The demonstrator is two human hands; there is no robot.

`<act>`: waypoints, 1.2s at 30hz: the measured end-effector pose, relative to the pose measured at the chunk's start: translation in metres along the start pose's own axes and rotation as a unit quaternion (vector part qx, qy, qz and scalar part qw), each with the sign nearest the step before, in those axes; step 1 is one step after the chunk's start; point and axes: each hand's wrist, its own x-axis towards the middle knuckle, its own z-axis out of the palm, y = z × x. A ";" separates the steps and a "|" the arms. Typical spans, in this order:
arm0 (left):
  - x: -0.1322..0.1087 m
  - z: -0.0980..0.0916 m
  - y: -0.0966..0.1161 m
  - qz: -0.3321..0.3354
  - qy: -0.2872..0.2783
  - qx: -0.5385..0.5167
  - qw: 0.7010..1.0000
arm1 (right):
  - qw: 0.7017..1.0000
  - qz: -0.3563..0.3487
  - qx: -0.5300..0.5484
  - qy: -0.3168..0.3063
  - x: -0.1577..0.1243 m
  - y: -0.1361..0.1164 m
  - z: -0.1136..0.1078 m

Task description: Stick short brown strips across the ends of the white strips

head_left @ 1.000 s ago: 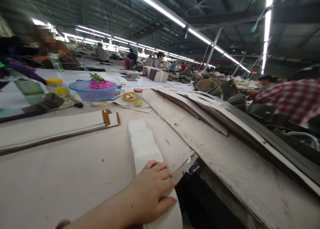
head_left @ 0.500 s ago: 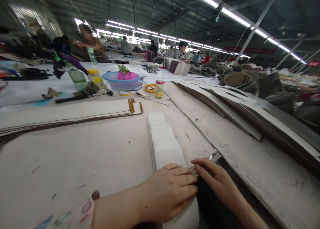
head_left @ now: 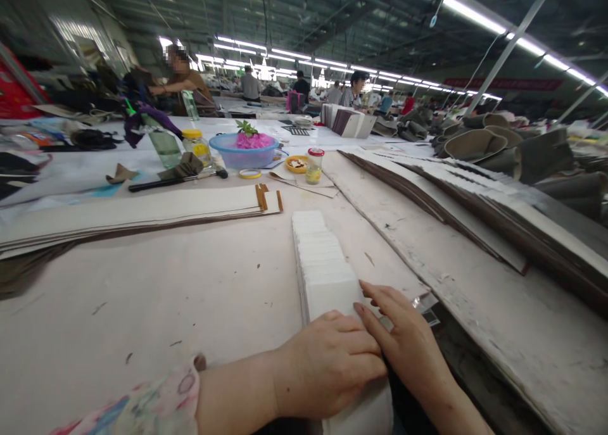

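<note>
A staggered stack of white strips [head_left: 332, 267] runs away from me along the table, its near end at the front edge. My left hand [head_left: 332, 365] lies across the near part of this stack, fingers curled over it and wrapped toward the right edge. Beside it, my right hand [head_left: 406, 337] touches the stack's right side with thumb and forefinger apart and the fingers stretched out. The fingertips of my left hand are partly hidden, and the strip beneath the hand is covered.
Long white and brown sheets [head_left: 228, 204] lie at the left, with larger layered sheets [head_left: 456, 201] at the right. Farther back stand a blue basin [head_left: 244, 153], a red-lidded jar [head_left: 314, 167] and a yellow-lidded jar [head_left: 196, 147]. A black-handled brush [head_left: 175, 180] lies nearby. Other people work beyond.
My right hand has moved up against the stack's right side, its fingers spreading. My left hand's fingers have curled more. The view has shifted slightly left.
</note>
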 end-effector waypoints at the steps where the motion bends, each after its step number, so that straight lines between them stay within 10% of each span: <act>1: 0.000 0.000 0.000 0.001 0.000 0.001 1.000 | 1.000 -0.007 -0.004 0.004 0.000 0.000 0.000; 14: 0.000 0.000 -0.001 0.011 -0.022 0.010 1.000 | 0.984 0.103 0.123 -0.083 0.029 -0.005 -0.012; 22: -0.001 0.003 -0.002 0.037 -0.001 0.029 0.999 | 0.992 -0.056 0.106 -0.045 0.026 -0.012 -0.007; 28: -0.002 -0.004 -0.003 0.052 -0.007 0.007 0.999 | 0.969 0.024 0.224 -0.102 0.014 -0.007 0.006; 36: 0.008 -0.060 -0.031 -0.214 0.108 -0.054 0.969 | 0.966 0.017 0.244 -0.078 0.017 -0.009 0.013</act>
